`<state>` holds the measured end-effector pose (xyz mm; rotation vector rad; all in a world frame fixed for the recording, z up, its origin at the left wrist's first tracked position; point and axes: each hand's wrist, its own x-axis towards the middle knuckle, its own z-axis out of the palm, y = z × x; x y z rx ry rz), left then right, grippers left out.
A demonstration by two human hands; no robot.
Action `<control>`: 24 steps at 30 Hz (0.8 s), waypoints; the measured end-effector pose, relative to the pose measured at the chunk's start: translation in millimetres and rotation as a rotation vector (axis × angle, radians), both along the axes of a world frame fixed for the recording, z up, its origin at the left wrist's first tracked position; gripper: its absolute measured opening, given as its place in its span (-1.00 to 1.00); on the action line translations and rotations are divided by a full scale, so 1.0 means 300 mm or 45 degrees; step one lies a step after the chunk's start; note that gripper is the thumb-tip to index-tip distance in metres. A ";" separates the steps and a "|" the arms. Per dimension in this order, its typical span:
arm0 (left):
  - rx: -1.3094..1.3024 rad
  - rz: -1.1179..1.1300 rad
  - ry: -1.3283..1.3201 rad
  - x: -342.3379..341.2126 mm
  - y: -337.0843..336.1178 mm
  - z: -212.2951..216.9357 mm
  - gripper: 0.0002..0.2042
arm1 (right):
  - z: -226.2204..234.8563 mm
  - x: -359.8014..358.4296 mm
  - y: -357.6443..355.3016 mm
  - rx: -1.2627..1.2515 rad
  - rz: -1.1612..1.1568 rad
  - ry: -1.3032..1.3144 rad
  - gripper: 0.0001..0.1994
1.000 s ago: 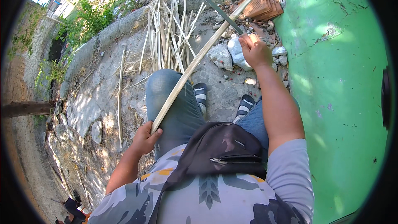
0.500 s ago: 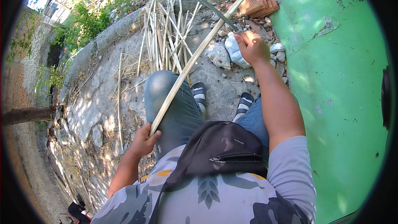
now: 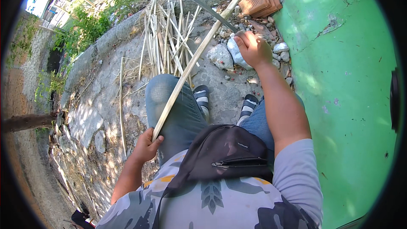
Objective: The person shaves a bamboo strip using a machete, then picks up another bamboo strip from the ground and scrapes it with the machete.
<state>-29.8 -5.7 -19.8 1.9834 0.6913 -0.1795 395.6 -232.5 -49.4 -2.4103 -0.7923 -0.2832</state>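
Note:
My left hand point(image 3: 145, 147) is closed around the near end of a long, pale split-wood strip, bamboo-like point(image 3: 189, 71). The strip slants over my left knee, up and to the right. My right hand point(image 3: 256, 51) grips a long knife with a dark, slightly curved blade point(image 3: 202, 6); its handle is mostly hidden in my fist. The blade crosses the strip near its far end, pointing up and left; I cannot tell whether it cuts in. Beneath my right hand sits a whitish stone point(image 3: 238, 55).
Several similar strips point(image 3: 163, 42) lie in a loose pile beyond my left knee. Rubble and a grey rock point(image 3: 220, 57) are by the right hand, with reddish hollow bricks point(image 3: 257, 2) behind. A green painted surface point(image 3: 339, 101) runs along the right. A low kerb point(image 3: 85, 63) borders the left.
The knife's tip has swung left, and the blade now crosses the strip closer to its handle. My right hand has shifted slightly left. Both hands keep their grips.

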 end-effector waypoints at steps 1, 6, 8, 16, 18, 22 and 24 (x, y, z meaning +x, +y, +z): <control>0.000 -0.002 0.004 -0.008 0.006 -0.012 -0.73 | -0.044 0.023 0.007 0.055 0.045 -0.066 -0.54; -0.044 0.066 -0.026 -0.018 0.010 -0.033 -0.72 | -0.019 0.041 -0.010 0.036 0.196 -0.115 -0.53; 0.013 0.039 0.002 -0.012 0.011 -0.028 -0.71 | -0.048 0.057 -0.007 0.111 -0.065 0.091 -0.52; 0.161 0.014 -0.042 -0.028 0.003 -0.047 -0.65 | 0.010 0.008 0.000 0.158 0.052 0.118 -0.53; 0.091 0.070 -0.016 -0.018 -0.002 -0.032 -0.65 | 0.026 0.009 -0.009 0.058 0.231 0.098 -0.53; 0.177 0.046 0.007 -0.001 -0.015 -0.004 -0.64 | -0.039 0.049 0.006 0.019 -0.046 0.176 -0.48; 0.301 -0.023 0.103 0.016 -0.008 0.016 -0.64 | -0.064 0.059 0.021 -0.013 -0.141 0.245 -0.46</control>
